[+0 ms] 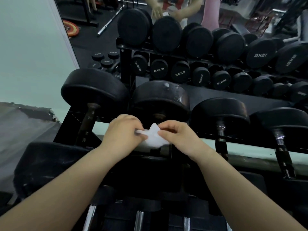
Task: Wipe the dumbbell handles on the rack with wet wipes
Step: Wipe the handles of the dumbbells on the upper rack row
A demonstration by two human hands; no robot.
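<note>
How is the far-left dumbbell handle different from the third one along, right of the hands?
The far-left handle looks dull, brown and rusty; the third handle is shiny silver with dark bands. The far-left handle slants down-left; the third handle runs nearly straight down. Both join black round heads.

A pale green wall [25, 47] fills the left side. Beside it a large mirror [260, 7] reflects a dark gym floor [86, 47], where a steel barbell [110, 20] and a red-and-yellow weight plate [71, 28] lie.
</note>
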